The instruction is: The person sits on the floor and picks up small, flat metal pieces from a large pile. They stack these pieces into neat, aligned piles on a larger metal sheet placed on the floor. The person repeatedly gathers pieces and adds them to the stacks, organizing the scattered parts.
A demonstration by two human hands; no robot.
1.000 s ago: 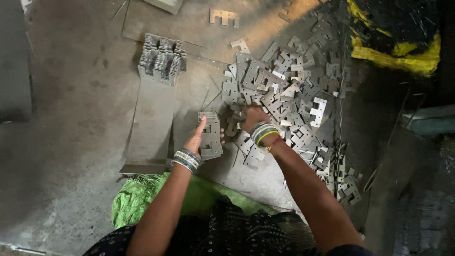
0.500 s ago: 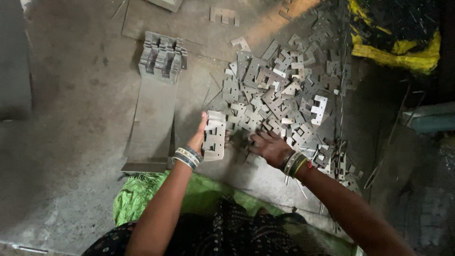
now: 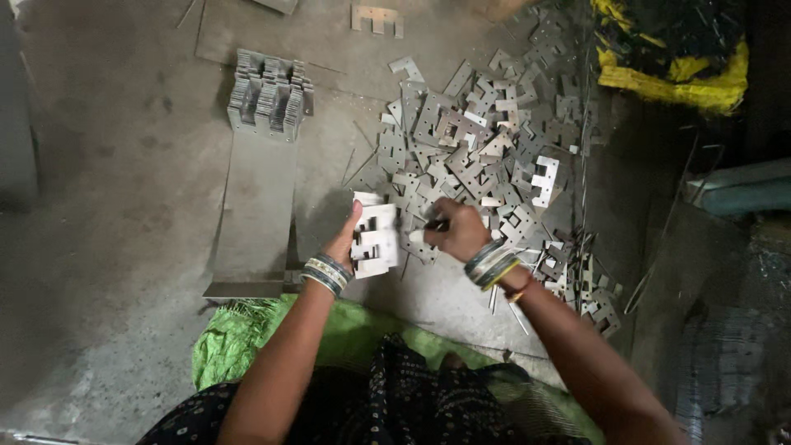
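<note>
One small stack of pale E-shaped metal plates (image 3: 376, 240), held upright in the left hand (image 3: 346, 241): thumb along the stack's left edge, fingers hidden behind it, closed round the stack. Position: low centre of the view, just above the floor, at the near left edge of the loose pile.

Right hand (image 3: 456, 230): curled, knuckles up, fingertips pinching a single plate (image 3: 417, 236) just beside the stack; grip closed on it. Bangles at both wrists.

Loose pile of stamped plates (image 3: 486, 140): spread on the concrete floor (image 3: 124, 206) beyond and to the right of both hands, pieces overlapping at all angles, thinning to a scatter near the right forearm.

Finished row of stacked plates (image 3: 270, 92): standing on edge at the far end of a long flat metal strip (image 3: 257, 214), well apart from the hands, to the left.

Open room: bare floor to the left of the strip and between strip and pile. Right edge crowded by a yellow-and-black sack (image 3: 676, 66) and dark clutter.

Change from half a second earlier: right hand has drawn in from the pile's near edge towards the stack; left hand and stack hold roughly the same place.
</note>
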